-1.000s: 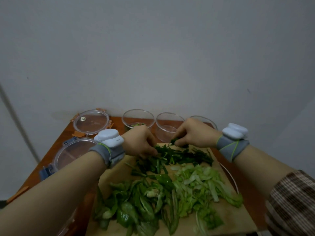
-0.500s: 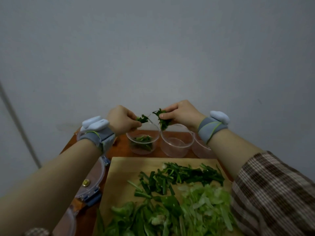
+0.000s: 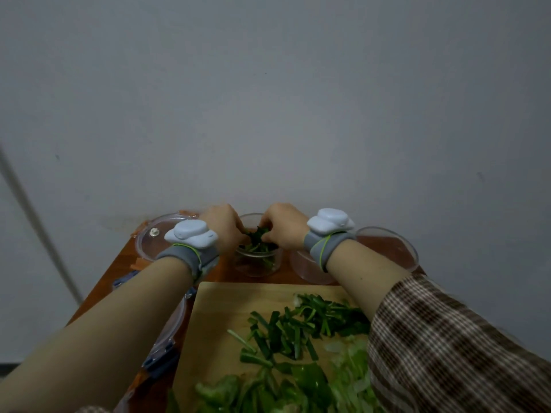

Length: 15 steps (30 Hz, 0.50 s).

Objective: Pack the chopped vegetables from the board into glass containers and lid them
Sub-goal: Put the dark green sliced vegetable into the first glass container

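Note:
My left hand (image 3: 222, 226) and my right hand (image 3: 283, 223) meet over the left glass container (image 3: 258, 265), fingers curled down into its mouth and pinching dark chopped greens (image 3: 257, 237). More of the same greens lie inside that container. The wooden cutting board (image 3: 220, 311) in front carries a pile of dark green stalk pieces (image 3: 301, 326), green pepper chunks (image 3: 268, 386) and pale lettuce shreds (image 3: 348, 374). My fingertips are hidden behind my knuckles.
Two more glass containers stand to the right: one (image 3: 307, 269) behind my right wrist and one (image 3: 393, 248) at the far right. A clear round lid (image 3: 152, 236) lies at the back left; another lid with blue clips (image 3: 167, 338) sits left of the board. The wall is close behind.
Both hands lifted greens off the board, carried them above the containers, and have now lowered them into the left container's mouth.

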Tool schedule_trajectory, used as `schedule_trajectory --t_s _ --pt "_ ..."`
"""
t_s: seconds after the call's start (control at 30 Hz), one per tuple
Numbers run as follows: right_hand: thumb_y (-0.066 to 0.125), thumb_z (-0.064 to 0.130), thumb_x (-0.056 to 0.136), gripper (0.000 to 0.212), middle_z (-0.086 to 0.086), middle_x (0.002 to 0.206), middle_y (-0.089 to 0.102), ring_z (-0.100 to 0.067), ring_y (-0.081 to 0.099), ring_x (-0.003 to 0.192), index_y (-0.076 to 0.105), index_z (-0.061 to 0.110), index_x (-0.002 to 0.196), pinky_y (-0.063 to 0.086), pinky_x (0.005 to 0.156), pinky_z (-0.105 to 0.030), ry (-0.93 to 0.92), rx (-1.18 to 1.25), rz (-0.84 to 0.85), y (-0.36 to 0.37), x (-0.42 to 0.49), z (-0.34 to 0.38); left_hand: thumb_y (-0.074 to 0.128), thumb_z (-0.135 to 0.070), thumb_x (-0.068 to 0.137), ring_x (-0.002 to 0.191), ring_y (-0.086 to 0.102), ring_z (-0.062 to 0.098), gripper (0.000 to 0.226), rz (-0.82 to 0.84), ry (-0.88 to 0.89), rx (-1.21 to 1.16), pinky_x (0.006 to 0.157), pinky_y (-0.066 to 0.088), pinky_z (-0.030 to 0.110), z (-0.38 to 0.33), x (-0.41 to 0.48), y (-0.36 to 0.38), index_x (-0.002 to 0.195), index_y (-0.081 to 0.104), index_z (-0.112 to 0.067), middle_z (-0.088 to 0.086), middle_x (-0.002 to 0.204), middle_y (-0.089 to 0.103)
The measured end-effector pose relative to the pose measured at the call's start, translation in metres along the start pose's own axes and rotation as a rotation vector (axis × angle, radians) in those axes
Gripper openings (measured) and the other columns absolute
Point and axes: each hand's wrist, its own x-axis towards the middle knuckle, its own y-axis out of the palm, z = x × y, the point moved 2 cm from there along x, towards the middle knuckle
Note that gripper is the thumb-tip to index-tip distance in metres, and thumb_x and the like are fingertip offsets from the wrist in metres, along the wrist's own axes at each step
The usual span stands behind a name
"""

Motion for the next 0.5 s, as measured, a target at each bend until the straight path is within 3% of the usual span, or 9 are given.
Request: schedule_trajectory --t_s 0.17,0.33,0.43,0.5 --pt "0.066 0.017 0.084 0.036 -0.011 0.119 0.066 -0.025 0.062 0.11 0.064 0.011 0.119 0.046 0.087 -0.026 -0.059 -0.037 0.055 0.003 0.001 0.001 0.065 -0.026 0.087 0.089 0.067 0.022 0.025 0.08 0.008 -0.006 0.072 0.053 0.028 -0.003 -0.002 0.0 0.108 0.073 -0.015 0.007 0.106 0.072" --pt "0.067 0.009 0.081 0.03 -0.009 0.11 0.071 -0.021 0.065 0.103 0.07 0.011 0.111 0.046 0.084 -0.021 -0.075 0.012 -0.006 -0.009 -0.009 0.001 0.063 -0.022 0.088 0.078 0.061 0.016 0.028 0.053 0.034 -0.034 0.063 0.047 0.024 -0.002 -0.013 -0.006 0.115 0.069 -0.015 0.005 0.113 0.07" --pt "0.071 0.012 0.08 0.025 -0.008 0.103 0.073 -0.016 0.067 0.095 0.073 0.01 0.105 0.051 0.087 -0.023 -0.074 0.11 -0.065 -0.026 -0.021 -0.002 0.063 -0.02 0.087 0.062 0.053 0.007 0.024 -0.057 0.091 -0.133 0.052 0.042 0.017 -0.002 -0.021 -0.013 0.11 0.07 -0.017 0.002 0.107 0.07" --pt "0.073 0.013 0.079 0.021 -0.006 0.096 0.075 -0.01 0.067 0.083 0.075 0.011 0.1 0.054 0.079 -0.02 -0.073 0.191 -0.076 -0.038 -0.034 -0.004 0.064 -0.02 0.087 0.061 0.052 0.0 0.018 -0.072 0.158 -0.211 0.048 0.037 0.012 -0.005 -0.03 -0.018 0.103 0.071 -0.018 -0.002 0.097 0.068"
